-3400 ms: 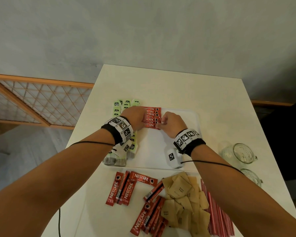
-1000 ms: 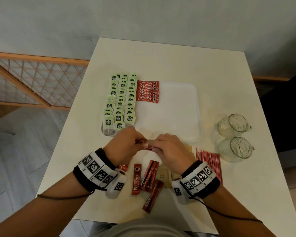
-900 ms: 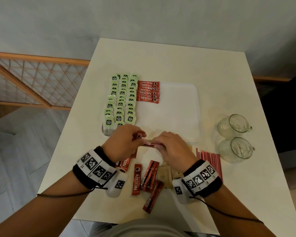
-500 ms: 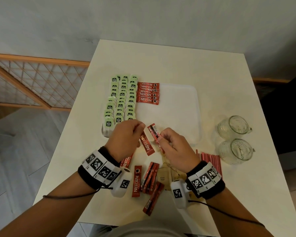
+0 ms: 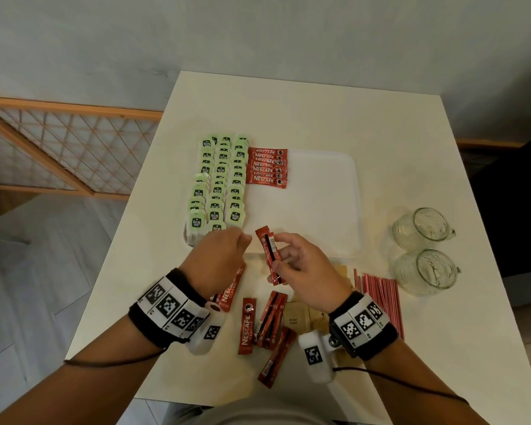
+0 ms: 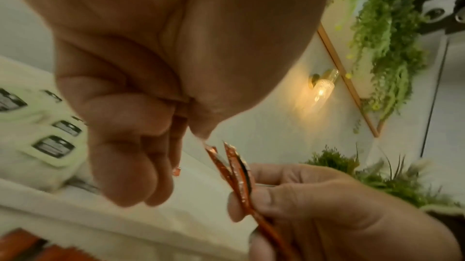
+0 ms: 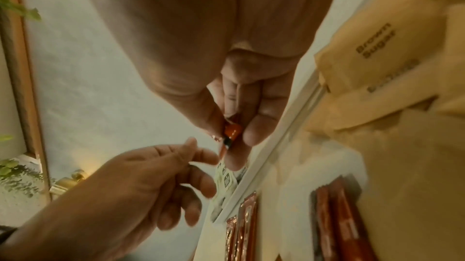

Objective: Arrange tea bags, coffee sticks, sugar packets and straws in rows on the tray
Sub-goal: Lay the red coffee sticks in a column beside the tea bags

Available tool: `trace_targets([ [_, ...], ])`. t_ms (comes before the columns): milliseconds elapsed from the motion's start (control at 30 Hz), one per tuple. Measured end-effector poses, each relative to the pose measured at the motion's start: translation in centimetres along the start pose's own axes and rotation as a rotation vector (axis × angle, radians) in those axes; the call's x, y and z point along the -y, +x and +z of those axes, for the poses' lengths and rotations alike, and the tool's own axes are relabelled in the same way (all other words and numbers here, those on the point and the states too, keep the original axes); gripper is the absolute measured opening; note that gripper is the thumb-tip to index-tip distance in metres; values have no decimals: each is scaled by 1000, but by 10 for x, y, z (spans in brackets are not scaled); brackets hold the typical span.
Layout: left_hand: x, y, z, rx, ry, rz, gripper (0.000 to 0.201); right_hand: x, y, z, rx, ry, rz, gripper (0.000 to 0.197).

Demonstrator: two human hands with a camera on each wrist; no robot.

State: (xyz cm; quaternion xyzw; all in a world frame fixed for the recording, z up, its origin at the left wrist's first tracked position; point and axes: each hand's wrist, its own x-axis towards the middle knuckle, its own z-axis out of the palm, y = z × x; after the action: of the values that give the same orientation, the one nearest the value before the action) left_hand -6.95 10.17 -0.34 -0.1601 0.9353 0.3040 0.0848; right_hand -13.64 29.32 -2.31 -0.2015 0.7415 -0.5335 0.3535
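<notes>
So the right hand (image 5: 307, 271) has a couple of Nescafe coffee sticks (image 5: 270, 256) pinched between thumb and fingers (image 6: 261, 193), held upright over the near edge of the white tray (image 5: 322, 197), probably squaring them up so they go down as one neat bundle. The left hand (image 5: 218, 259) sits just left of them with fingers loosely curled. It looks empty, though a red scrap peeks between the fingers in the left wrist view, so I can't say for sure.

On the tray, tea bags (image 5: 221, 185) fill the left side in three rows, and a short stack of coffee sticks (image 5: 267, 168) sits far-middle. My guess is the held ones extend that row. Loose sticks (image 5: 269, 320), brown sugar packets (image 5: 293, 317) and red straws (image 5: 377, 292) wait on the worktop (image 5: 442, 348) near the person.
</notes>
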Motion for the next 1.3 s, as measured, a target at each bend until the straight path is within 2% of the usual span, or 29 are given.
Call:
trace_targets([
  [133,17,-6,7,101,313,-17,36,-2,-1,4,-26,84,67,36],
  [200,18,-10,11,150,397,-45,39,-4,0,6,-37,96,85,37],
  [300,16,-13,15,189,426,-73,38,-6,0,10,-30,93,98,37],
  [400,10,-14,18,199,429,-66,27,-6,0,12,-31,75,93,36],
  [500,4,-13,19,194,428,-54,31,-8,0,12,-35,66,93,34],
  [567,4,-12,16,196,380,-48,33,-8,0,13,-38,70,92,32],
  [667,3,-9,7,169,185,-46,31,-11,1,11,-48,51,67,28],
  [800,-7,-5,-4,14,-1,-52,20,-16,2,9,-62,-21,-7,17],
  [867,-9,-4,-6,-43,-127,-55,12,-15,2,8,-75,26,-3,16],
  [967,-10,-4,-5,-4,-299,-60,8,-11,4,7,-50,133,16,16],
  [1167,-18,-10,4,73,-420,-48,5,-13,6,4,-8,255,45,20],
  [1233,-19,-12,6,86,-409,-50,5,-14,6,4,-2,272,48,22],
  [1300,-16,-14,7,114,-318,-48,13,-16,5,4,-6,280,52,24],
])
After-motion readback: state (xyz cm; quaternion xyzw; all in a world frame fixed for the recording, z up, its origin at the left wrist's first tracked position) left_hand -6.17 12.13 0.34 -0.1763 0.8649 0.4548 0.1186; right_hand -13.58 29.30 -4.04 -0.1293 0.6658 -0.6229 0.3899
